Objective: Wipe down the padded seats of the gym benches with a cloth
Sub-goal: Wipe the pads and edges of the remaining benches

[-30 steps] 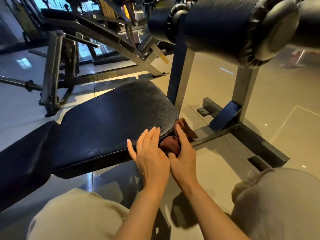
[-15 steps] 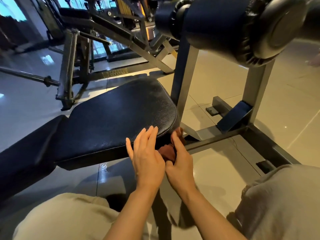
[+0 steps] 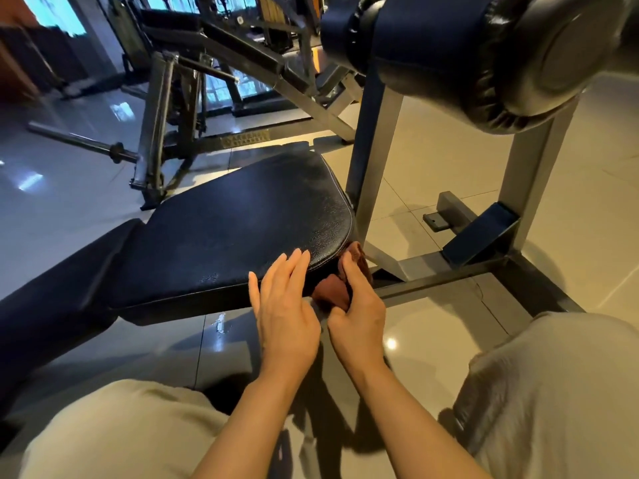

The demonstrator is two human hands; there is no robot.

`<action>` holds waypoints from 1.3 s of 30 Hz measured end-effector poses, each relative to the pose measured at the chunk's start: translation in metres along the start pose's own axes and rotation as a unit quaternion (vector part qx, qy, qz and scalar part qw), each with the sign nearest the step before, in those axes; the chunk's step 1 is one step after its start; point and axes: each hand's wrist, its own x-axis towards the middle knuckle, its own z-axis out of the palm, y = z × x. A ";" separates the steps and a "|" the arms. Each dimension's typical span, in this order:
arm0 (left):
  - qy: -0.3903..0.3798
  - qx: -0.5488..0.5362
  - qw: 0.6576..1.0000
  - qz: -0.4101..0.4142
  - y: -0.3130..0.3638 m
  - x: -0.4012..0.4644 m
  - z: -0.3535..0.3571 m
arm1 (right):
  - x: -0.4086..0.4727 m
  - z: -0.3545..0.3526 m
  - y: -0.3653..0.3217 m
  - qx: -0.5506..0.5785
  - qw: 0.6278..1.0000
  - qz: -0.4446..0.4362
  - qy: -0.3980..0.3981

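Right hand grips cloth at seat corner, frame centre. Seat runs up-left from cloth. Left hand flat, fingers straight, on seat edge.

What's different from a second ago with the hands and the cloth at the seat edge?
Less of the cloth shows, bunched tighter against the seat corner under the right hand, whose grip is unchanged. The left hand stays flat, fingers at the seat edge. Nothing let go.

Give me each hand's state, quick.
Left hand: open, straight fingers resting on the bench seat pad.
Right hand: gripping the reddish-brown cloth against the pad's edge.
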 end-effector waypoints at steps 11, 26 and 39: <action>0.020 -0.001 1.000 -0.002 -0.002 0.000 0.006 | -0.008 0.007 -0.004 0.023 0.999 -0.035 0.034; 0.045 -0.016 0.998 -0.028 0.007 0.000 0.007 | -0.013 -0.002 0.002 -0.076 0.990 0.074 0.091; 0.044 -0.015 0.999 -0.005 0.003 -0.001 0.009 | 0.019 0.008 0.008 0.018 0.991 0.097 0.091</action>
